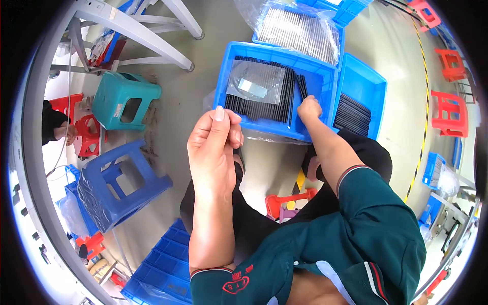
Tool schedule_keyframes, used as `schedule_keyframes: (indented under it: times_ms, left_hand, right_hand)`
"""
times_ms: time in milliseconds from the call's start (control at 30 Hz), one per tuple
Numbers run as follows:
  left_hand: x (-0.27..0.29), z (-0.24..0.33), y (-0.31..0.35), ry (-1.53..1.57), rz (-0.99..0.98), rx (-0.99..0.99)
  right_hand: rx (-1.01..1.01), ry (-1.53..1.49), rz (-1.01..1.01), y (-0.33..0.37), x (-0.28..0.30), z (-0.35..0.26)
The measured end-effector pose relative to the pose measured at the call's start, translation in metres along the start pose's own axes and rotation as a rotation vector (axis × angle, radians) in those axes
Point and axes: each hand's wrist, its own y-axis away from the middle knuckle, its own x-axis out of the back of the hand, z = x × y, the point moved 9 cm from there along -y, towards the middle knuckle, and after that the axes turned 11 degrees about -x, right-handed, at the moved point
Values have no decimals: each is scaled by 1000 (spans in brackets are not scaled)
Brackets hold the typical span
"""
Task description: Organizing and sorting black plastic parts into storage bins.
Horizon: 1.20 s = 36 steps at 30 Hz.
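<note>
My left hand is raised in front of the near left corner of a blue bin. Its thumb presses against the curled fingers, and anything pinched between them is hidden. At the right side of that bin, my right hand is closed around the near end of a few slim black rods. They lie slightly tilted, apart from the main row. Many more black rods fill the bin's left part side by side. A clear plastic bag with a pale label lies over them.
Behind stands a blue bin of silvery rods under plastic film. A blue bin with black rods adjoins on the right. Green and blue stools stand left, near table legs. Stacked blue crates sit lower left.
</note>
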Motion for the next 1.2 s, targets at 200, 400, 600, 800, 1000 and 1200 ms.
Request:
schedule_keyframes:
  times_ms: [200,400,600,800,1000,1200]
  left_hand:
    - [-5,1,-2,22,-3,-4]
    - [-12,2,-7,13,-21,-20]
    - [-5,-1,-13,-12,-9,-69]
    - [9,-6,-17,-82,29,-55]
    - [-13,-1,-24,-46,-31,-92]
    - [-9,-4,-29,-61,-2,-76]
  right_hand:
    - [-132,-560,-617,-35,-36,9]
    - [419,303,-263,-37,47,-31]
    - [588,981,-46,7,94,-51]
    - [582,1284,51,36,89,-70]
    - [561,1233,57,7,110,-59]
    - [514,918,147,7,130,-27]
